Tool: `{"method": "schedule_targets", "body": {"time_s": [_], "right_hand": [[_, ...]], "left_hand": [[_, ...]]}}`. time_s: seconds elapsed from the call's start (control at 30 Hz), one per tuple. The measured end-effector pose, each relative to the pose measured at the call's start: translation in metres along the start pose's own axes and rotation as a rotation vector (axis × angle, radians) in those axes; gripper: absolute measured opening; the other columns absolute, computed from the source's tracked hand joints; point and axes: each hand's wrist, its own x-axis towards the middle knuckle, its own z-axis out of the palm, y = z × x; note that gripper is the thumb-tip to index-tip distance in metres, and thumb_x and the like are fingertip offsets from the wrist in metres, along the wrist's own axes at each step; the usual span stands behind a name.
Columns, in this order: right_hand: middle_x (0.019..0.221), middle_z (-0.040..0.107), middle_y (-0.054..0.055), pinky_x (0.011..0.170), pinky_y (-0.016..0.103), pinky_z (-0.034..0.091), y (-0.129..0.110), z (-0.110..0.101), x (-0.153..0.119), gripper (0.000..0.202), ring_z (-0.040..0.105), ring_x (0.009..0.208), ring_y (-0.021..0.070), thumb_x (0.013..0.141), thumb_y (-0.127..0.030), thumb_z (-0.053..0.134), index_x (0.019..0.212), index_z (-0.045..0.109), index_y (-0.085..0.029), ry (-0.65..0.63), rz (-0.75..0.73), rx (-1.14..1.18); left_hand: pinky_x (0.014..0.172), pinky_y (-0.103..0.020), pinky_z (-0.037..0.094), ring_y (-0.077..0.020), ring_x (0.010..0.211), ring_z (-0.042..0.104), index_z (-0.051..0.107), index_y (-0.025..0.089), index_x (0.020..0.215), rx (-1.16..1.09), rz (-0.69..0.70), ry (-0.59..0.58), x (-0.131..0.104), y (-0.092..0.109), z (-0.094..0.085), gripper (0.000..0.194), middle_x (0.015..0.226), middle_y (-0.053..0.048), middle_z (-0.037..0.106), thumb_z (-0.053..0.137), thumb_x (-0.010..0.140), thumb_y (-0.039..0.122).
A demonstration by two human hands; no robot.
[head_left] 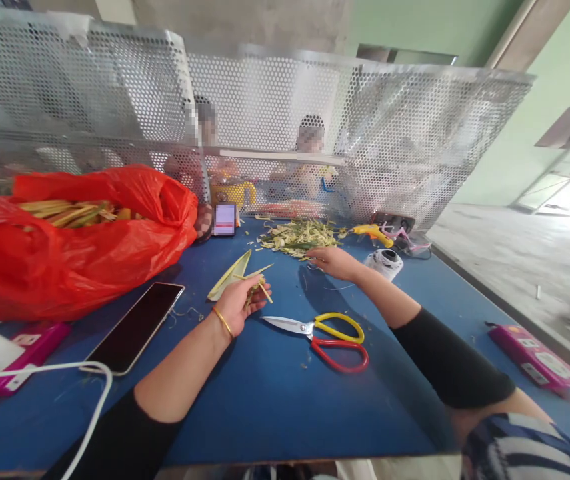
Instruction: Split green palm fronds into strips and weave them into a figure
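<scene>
My left hand (239,303), a gold bangle on its wrist, is closed around a small bundle of pale green-yellow leaf strips (259,283) with several ends sticking out. Just behind it lies a broad pale leaf husk (229,275). Over the near edge of a heap of shredded leaf strips (299,237), my right hand (332,261) has its fingers stretched out to the left, with no held thing visible. Scissors (309,328) with one yellow and one red handle rest between my forearms, blades partly open and pointing left. A spool of white thread (385,264) stands right of my right hand.
A red plastic bag (165,220) of leaf stalks fills the left side. Near it are a dark phone (137,327), a white cable (102,400) and a lit phone (225,220). A yellow glue gun (375,233) lies at the back right, before a perforated metal screen (269,100); people sit beyond.
</scene>
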Motion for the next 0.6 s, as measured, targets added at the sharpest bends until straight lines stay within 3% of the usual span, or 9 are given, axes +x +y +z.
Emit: {"method": "schedule_targets", "body": {"time_s": [0.1, 0.17, 0.3, 0.43, 0.6], "right_hand": [[0.124, 0.067, 0.011, 0.106, 0.041, 0.039, -0.005, 0.008, -0.020, 0.030, 0.058, 0.120, 0.0250, 0.092, -0.031, 0.051, 0.113, 0.070, -0.019, -0.039, -0.098, -0.043], [0.128, 0.064, 0.013, 0.109, 0.042, 0.035, -0.010, 0.018, -0.036, 0.040, 0.054, 0.125, 0.0253, 0.095, -0.040, 0.046, 0.119, 0.067, -0.017, -0.098, -0.190, -0.104], [0.147, 0.045, 0.016, 0.114, 0.047, 0.026, -0.018, 0.037, -0.051, 0.061, 0.038, 0.138, 0.0294, 0.095, -0.054, 0.037, 0.138, 0.050, -0.013, -0.054, -0.124, -0.232], [0.147, 0.044, 0.018, 0.112, 0.046, 0.028, -0.017, 0.040, -0.026, 0.061, 0.038, 0.139, 0.0299, 0.095, -0.052, 0.038, 0.140, 0.048, -0.012, 0.001, -0.012, -0.336], [0.145, 0.046, 0.019, 0.110, 0.042, 0.030, -0.020, 0.022, 0.005, 0.048, 0.040, 0.136, 0.0303, 0.096, -0.038, 0.045, 0.132, 0.055, -0.009, 0.129, 0.058, -0.398]], "left_hand": [[0.045, -0.015, 0.047, -0.0100, 0.050, 0.063, 0.064, 0.014, 0.071, -0.023, 0.022, -0.014, 0.001, 0.001, -0.002, 0.010, 0.064, -0.004, 0.069, 0.067, 0.080, 0.017], [0.045, -0.016, 0.048, -0.0101, 0.050, 0.064, 0.064, 0.014, 0.072, -0.025, 0.022, -0.025, 0.001, 0.001, -0.002, 0.009, 0.065, -0.004, 0.069, 0.068, 0.079, 0.018], [0.044, -0.016, 0.048, -0.0099, 0.049, 0.063, 0.065, 0.012, 0.073, -0.007, -0.006, -0.023, -0.001, -0.002, 0.002, 0.010, 0.064, -0.005, 0.069, 0.065, 0.082, 0.017], [0.044, -0.015, 0.048, -0.0095, 0.050, 0.063, 0.065, 0.013, 0.072, 0.008, -0.012, -0.028, -0.002, -0.006, 0.003, 0.010, 0.064, -0.004, 0.069, 0.065, 0.082, 0.017], [0.047, -0.016, 0.049, -0.0095, 0.052, 0.064, 0.068, 0.013, 0.077, 0.036, 0.065, -0.092, -0.001, -0.006, -0.001, 0.010, 0.071, -0.006, 0.071, 0.074, 0.076, 0.021]]}}
